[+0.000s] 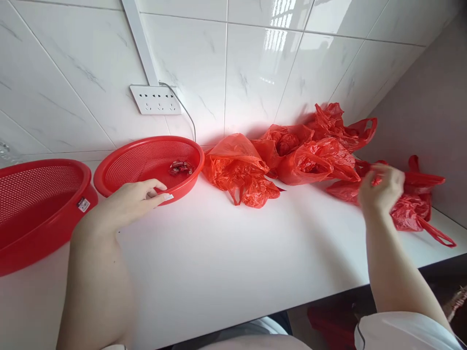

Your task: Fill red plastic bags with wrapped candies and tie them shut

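Note:
My left hand [140, 194] is at the near rim of the middle red plastic basket [184, 192], thumb and forefinger apart, with nothing seen between them. I cannot tell whether it touches the rim. A few small dark-red wrapped packets [180, 168] lie inside that basket. At the right, my right hand [383, 187] is closed over crumpled red plastic bags [410, 214]. A bit of bright red shows between its fingers; whether this is bag or a packet is unclear, as the hand is slightly blurred.
Another red basket [82, 187] stands at the far left. Several red plastic bags [237, 165] line the tiled wall on the white table [237, 253]. A socket strip [156, 99] with a grey cable is on the wall. A grey partition [430, 112] bounds the right side.

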Action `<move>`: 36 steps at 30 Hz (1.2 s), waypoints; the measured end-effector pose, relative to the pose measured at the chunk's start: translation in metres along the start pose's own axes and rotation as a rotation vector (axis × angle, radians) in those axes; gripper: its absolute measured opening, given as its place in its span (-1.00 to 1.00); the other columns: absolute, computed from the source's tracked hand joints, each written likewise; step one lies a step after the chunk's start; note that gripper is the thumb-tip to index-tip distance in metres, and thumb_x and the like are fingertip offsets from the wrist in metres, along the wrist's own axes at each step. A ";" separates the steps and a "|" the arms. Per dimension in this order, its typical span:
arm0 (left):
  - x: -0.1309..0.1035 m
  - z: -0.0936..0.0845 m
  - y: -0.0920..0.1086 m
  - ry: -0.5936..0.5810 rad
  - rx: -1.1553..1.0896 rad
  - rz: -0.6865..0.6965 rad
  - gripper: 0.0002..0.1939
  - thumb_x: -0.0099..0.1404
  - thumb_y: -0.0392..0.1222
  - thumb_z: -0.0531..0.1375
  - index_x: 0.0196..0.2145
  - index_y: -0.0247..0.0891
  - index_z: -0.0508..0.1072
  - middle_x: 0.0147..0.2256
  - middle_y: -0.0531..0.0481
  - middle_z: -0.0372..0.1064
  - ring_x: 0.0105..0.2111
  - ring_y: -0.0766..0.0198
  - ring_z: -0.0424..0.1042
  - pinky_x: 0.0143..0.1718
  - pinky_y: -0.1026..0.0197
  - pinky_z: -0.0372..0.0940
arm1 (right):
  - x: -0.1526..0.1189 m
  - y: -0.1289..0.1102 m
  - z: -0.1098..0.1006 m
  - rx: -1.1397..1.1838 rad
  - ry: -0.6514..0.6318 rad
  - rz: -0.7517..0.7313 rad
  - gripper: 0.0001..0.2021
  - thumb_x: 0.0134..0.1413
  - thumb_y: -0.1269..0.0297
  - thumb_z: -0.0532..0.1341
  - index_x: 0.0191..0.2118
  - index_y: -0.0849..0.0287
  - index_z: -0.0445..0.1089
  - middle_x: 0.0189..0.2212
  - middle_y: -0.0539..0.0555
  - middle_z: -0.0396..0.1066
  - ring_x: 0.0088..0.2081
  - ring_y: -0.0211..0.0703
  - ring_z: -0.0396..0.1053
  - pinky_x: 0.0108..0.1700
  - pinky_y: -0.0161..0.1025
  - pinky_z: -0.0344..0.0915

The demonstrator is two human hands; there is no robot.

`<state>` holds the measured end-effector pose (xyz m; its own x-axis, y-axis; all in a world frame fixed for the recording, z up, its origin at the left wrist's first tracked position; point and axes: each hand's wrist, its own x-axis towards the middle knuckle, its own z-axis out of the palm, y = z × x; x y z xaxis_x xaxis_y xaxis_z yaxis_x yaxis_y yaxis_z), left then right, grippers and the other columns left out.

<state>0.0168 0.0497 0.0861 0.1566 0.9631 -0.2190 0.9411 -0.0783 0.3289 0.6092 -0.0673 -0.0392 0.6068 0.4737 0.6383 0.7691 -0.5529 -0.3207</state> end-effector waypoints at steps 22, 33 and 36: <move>-0.015 0.024 0.043 0.348 -0.350 0.419 -0.29 0.21 0.18 0.20 0.26 -0.05 0.19 0.27 -0.06 0.12 0.23 0.01 0.18 0.19 -0.01 0.17 | -0.070 -0.285 -0.066 1.598 -0.997 -0.258 -0.69 0.07 0.02 0.27 -0.16 0.12 0.48 -0.25 0.07 0.54 -0.21 -0.01 0.51 -0.16 -0.10 0.44; 0.009 0.035 0.036 0.187 -1.185 0.587 -0.70 0.26 0.06 0.21 -0.32 -0.25 0.54 -0.37 -0.02 0.48 -0.32 0.23 0.47 -0.30 0.22 0.35 | -0.076 -0.293 -0.054 1.620 -1.199 0.011 -0.60 -0.01 -0.11 0.29 -0.27 0.17 0.47 -0.34 0.10 0.54 -0.27 -0.04 0.51 -0.22 -0.16 0.43; 0.009 0.035 0.039 0.204 -1.438 0.501 -0.73 0.20 0.01 0.27 -0.48 -0.25 0.43 -0.54 0.08 0.32 -0.51 0.35 0.35 -0.48 0.30 0.25 | -0.070 -0.289 -0.052 1.533 -1.205 -0.038 -0.59 0.01 -0.13 0.27 -0.34 0.18 0.45 -0.41 0.08 0.51 -0.37 -0.10 0.48 -0.28 -0.19 0.40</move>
<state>0.0652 0.0464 0.0645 0.2040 0.9416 0.2678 -0.2890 -0.2035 0.9355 0.3343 0.0234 0.0449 -0.1258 0.9827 0.1360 -0.1255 0.1202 -0.9848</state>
